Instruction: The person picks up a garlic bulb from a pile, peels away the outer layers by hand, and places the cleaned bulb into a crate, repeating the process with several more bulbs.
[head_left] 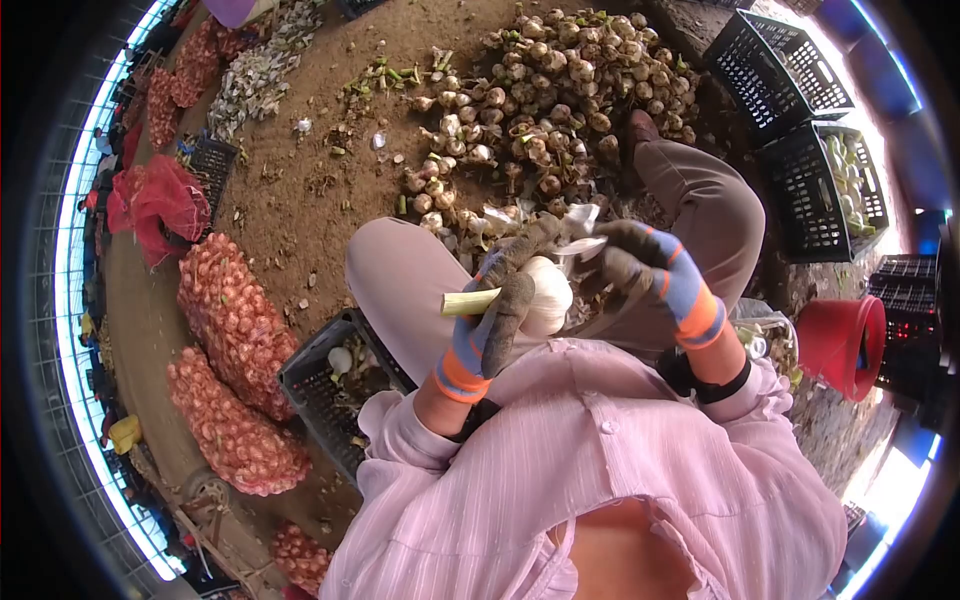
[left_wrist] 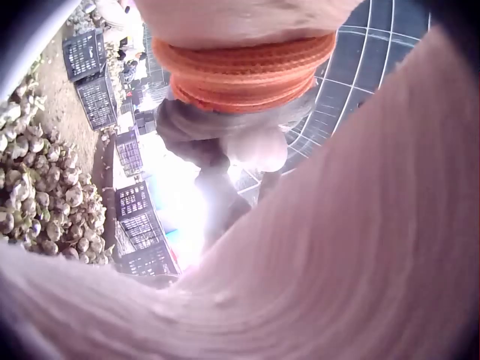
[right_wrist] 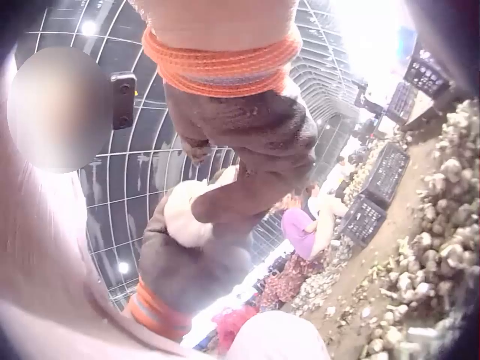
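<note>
A large white garlic bulb [head_left: 546, 296] with a cut pale-green stem [head_left: 470, 302] is gripped by my gloved left hand [head_left: 500, 300], the stem pointing left. My gloved right hand [head_left: 645, 262] is just right of the bulb, fingers bent and slightly blurred. Loose papery garlic skin [head_left: 580, 246] shows between the bulb and the right fingertips; I cannot tell whether they pinch it. In the right wrist view, a right finger overlaps the pale bulb [right_wrist: 184, 217], with the left hand [right_wrist: 187, 262] behind it. The left wrist view shows the bulb [left_wrist: 255, 148] partly hidden beneath the glove.
A heap of garlic bulbs [head_left: 590, 70] lies on the soil before my crossed legs. Black crates [head_left: 780, 75] stand at the right, near a red bucket [head_left: 840, 345]. At my left are a black crate [head_left: 300, 375] and filled red mesh sacks [head_left: 235, 310].
</note>
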